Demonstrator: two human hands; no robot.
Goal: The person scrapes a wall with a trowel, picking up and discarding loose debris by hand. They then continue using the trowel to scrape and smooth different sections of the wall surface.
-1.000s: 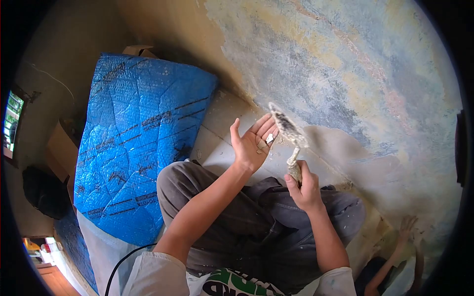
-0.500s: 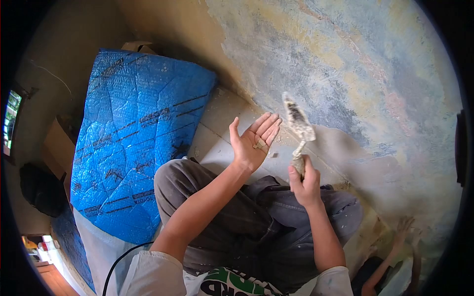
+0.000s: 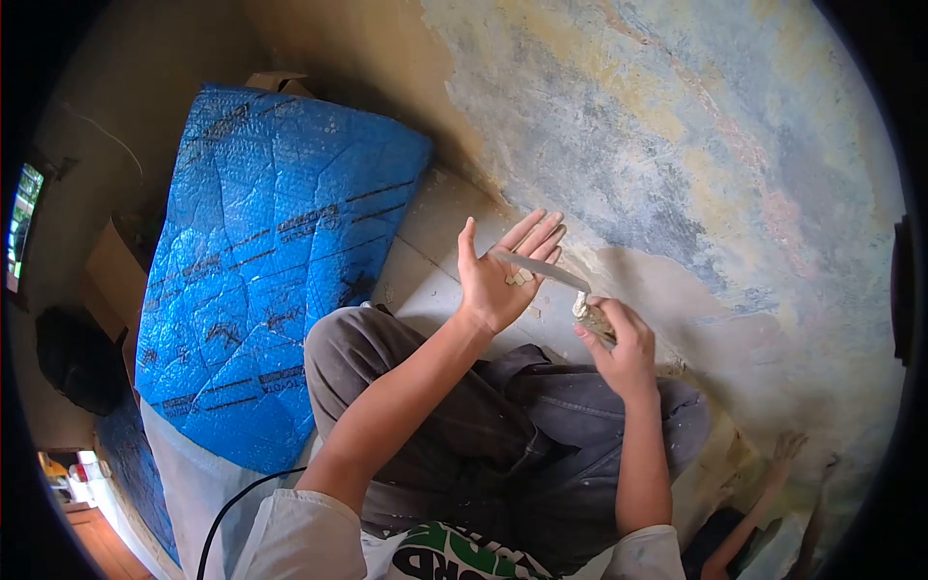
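My left hand point(image 3: 500, 282) is open, palm up, with the thumb apart from the fingers. Several small pale flakes point(image 3: 520, 277) lie in its palm. My right hand point(image 3: 623, 346) is closed around the handle of a trowel point(image 3: 546, 269), which is crusted with pale plaster near the neck. The trowel's blade is turned edge-on and reaches left, its tip overlapping the left palm above the flakes. Both hands are over my crossed legs point(image 3: 503, 406), in front of the patchy wall.
A big blue foil-wrapped bundle point(image 3: 280, 261) stands at left. The scraped wall point(image 3: 667, 164) rises ahead and to the right. Crumbs lie on the tiled floor point(image 3: 435, 227). At lower right, another person's hand point(image 3: 788, 449) is raised near the wall. A black cable point(image 3: 224, 512) runs by my left sleeve.
The trowel has swung from pointing up at the wall to lying leftward across my left palm, its blade now edge-on. My right hand has turned and shifted slightly right.
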